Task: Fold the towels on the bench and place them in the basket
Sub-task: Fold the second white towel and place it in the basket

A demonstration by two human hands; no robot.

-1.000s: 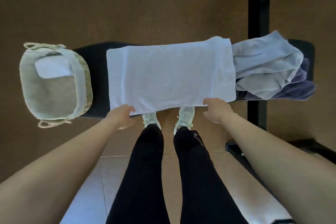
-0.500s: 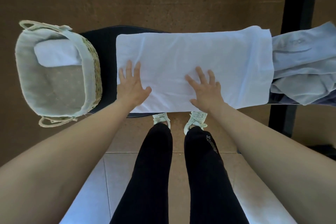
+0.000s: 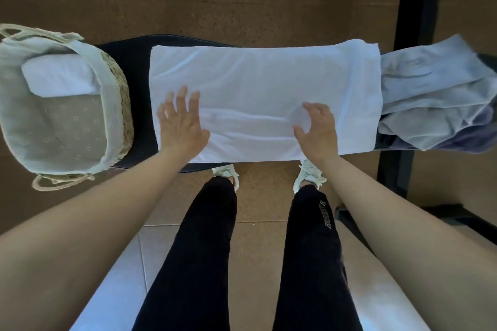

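Note:
A white towel lies spread flat along the dark bench. My left hand rests flat on its near left part, fingers apart. My right hand presses on the near middle-right part with fingers curved, and the cloth is slightly wrinkled between the two hands. A lined wicker basket stands at the bench's left end with one folded white towel inside. A heap of unfolded grey and purple towels lies at the bench's right end, touching the spread towel.
A black metal frame rises behind and to the right of the bench. My legs and white shoes stand close against the bench's near edge. Brown floor lies beyond, pale tiles nearer me.
My hands went from the towel's near edge onto its top. Since half a second ago they have slid apart over the cloth, and my right hand's fingers have curled.

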